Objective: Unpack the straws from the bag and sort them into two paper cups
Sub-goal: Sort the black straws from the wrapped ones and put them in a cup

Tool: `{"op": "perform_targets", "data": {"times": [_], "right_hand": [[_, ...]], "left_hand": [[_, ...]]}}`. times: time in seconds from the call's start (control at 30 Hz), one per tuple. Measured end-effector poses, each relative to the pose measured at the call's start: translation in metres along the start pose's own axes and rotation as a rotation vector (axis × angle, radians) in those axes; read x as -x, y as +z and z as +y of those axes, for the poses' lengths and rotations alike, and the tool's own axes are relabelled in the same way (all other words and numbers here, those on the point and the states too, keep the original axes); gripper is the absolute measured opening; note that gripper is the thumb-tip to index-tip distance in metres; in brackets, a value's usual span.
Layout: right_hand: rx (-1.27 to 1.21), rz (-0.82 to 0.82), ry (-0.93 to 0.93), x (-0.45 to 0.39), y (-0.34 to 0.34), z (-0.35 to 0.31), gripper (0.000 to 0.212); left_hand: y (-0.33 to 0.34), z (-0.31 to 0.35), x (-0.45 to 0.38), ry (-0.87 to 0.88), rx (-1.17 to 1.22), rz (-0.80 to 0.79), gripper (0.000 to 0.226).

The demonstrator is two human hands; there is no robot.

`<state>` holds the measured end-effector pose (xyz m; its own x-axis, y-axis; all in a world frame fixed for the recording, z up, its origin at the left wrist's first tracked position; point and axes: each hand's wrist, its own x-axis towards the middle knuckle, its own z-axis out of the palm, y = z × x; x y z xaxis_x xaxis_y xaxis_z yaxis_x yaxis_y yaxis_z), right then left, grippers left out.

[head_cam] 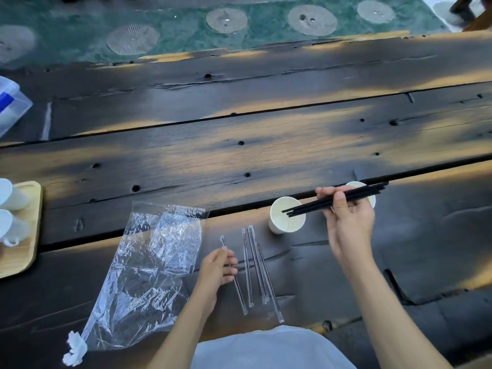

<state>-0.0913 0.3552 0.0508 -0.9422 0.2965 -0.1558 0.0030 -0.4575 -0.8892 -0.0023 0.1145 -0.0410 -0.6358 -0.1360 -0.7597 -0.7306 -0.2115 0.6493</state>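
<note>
1. The black straws [343, 198] sit as a small bundle in the right hand [348, 222], thumb on top and fingers beneath, pinching them near mid-length. The bundle lies almost level, its left tips over the mouth of the near cup [286, 215], its right tips across the far cup [368, 194].
2. They look light, thin and fairly stiff, yet smooth; a loose pinch could let one slide out. I judge the mid-length hold is good for carrying, but tipping them into the cup would go easier with a hold nearer the upper end.
3. The wrapped straws [255, 270] lie on the table [266, 145] just left of the near cup, roughly parallel, each in a clear sleeve. The sleeves look slick and crinkly, so these are best taken at mid-length with a firm pinch.
4. The left hand [218, 267] is curled over the leftmost wrapped straw, its fingers bent together on it; whether it truly grips it I cannot tell.
5. The bag [149, 270] lies flat and crumpled to the left, seemingly empty, its tied end towards the person.
6. A wooden tray [29, 235] with white cups sits at the far left edge, and a clear box [10, 105] beyond it.
</note>
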Motion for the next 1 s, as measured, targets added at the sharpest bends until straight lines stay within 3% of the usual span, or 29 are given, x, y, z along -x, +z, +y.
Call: {"op": "perform_targets", "data": {"times": [0.13, 0.23, 0.6, 0.7, 0.8, 0.87, 0.9, 1.0], "right_hand": [[0.324, 0.006, -0.069, -0.01, -0.001, 0.027, 0.02], [0.485, -0.033, -0.057, -0.01, 0.008, 0.042, 0.023], [0.576, -0.065, -0.026, -0.015, 0.002, 0.052, 0.019], [0.542, 0.082, -0.04, -0.014, -0.009, 0.044, 0.028], [0.338, 0.431, -0.032, -0.01, -0.03, 0.045, 0.024], [0.397, 0.586, 0.118, 0.001, -0.041, 0.064, 0.031], [0.47, 0.565, 0.254, 0.01, -0.042, 0.077, 0.035], [0.753, 0.202, 0.75, 0.039, -0.035, 0.126, 0.031]], "left_hand": [[-0.008, -0.012, -0.006, -0.102, 0.048, 0.078, 0.032], [-0.01, -0.016, -0.006, -0.137, 0.066, 0.109, 0.032], [-0.011, -0.019, -0.011, -0.16, 0.081, 0.163, 0.028], [-0.01, -0.021, -0.013, -0.135, 0.06, 0.223, 0.022], [-0.01, -0.025, -0.018, -0.118, 0.004, 0.286, 0.015], [-0.008, -0.026, -0.02, -0.125, -0.015, 0.298, 0.016], [-0.006, -0.026, -0.021, -0.135, -0.008, 0.295, 0.017], [0.005, -0.023, -0.021, -0.166, 0.007, 0.249, 0.018]]}}
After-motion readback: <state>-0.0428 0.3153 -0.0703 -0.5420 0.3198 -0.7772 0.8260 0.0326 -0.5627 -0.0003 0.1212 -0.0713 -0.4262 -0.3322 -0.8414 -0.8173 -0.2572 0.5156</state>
